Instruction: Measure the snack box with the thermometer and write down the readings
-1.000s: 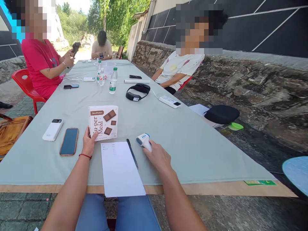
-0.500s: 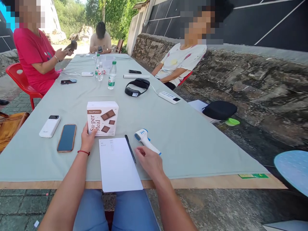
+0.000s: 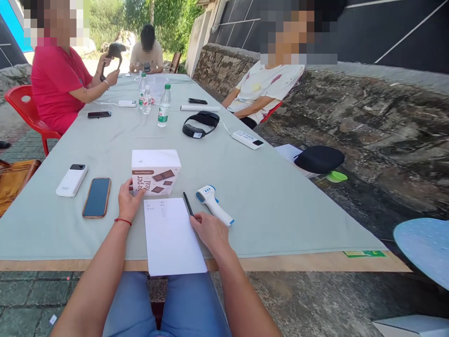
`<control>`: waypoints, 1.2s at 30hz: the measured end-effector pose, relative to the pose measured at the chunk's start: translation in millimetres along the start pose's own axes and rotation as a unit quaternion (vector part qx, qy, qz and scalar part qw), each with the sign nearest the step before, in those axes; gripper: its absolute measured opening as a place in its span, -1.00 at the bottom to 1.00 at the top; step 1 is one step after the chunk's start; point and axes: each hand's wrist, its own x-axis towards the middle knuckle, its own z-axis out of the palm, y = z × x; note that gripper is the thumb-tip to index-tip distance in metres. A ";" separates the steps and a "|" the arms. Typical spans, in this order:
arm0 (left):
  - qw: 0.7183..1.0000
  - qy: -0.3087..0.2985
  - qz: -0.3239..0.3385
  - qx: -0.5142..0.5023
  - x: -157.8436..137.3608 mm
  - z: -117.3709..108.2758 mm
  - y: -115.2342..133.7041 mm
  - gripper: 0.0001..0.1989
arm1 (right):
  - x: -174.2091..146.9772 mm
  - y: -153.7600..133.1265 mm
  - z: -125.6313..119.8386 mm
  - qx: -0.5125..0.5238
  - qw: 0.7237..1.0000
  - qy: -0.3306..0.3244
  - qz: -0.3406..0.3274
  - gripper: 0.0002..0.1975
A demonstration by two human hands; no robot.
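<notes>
A white and brown "Super Meal" box [image 3: 156, 176] is on the table above the sheet of paper, its printed front facing me and tipped so that much of its top shows. My left hand [image 3: 129, 201] grips its lower left side, thumb in front. The white paper [image 3: 174, 241], with a few small handwritten lines at the top, lies flat before me. At its right edge my right hand [image 3: 210, 230] has its fingers closed on a black pen [image 3: 188, 204], whose far end sticks out beyond them. Just right of that hand lies a white and blue infrared thermometer [image 3: 214, 206].
On the left lie a phone [image 3: 97, 198] and a white power bank [image 3: 72, 180]. Farther back are a black headset [image 3: 200, 125], a cabled white device [image 3: 247, 139] and a water bottle [image 3: 163, 107]. Three people sit round the table [image 3: 298, 224].
My right hand has moved left and closed on the pen. The box has tipped toward me, showing more of its top. The person in pink has raised a dark headset-like device.
</notes>
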 end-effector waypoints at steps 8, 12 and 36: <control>1.000 -0.001 -0.020 0.016 -1.9 0.8 -7.8 -0.42 | 0.5 7.1 8.4 0.407 0.906 0.117 -0.005 -0.69; 0.997 -0.019 -0.009 0.070 -3.5 2.6 -12.5 -0.37 | -12.0 -12.7 14.3 0.535 0.841 0.073 -0.034 -0.75; 0.981 -0.095 -0.046 0.164 -15.7 -2.7 -0.2 -0.13 | -14.7 -38.0 60.2 0.452 0.886 0.067 -0.078 -0.81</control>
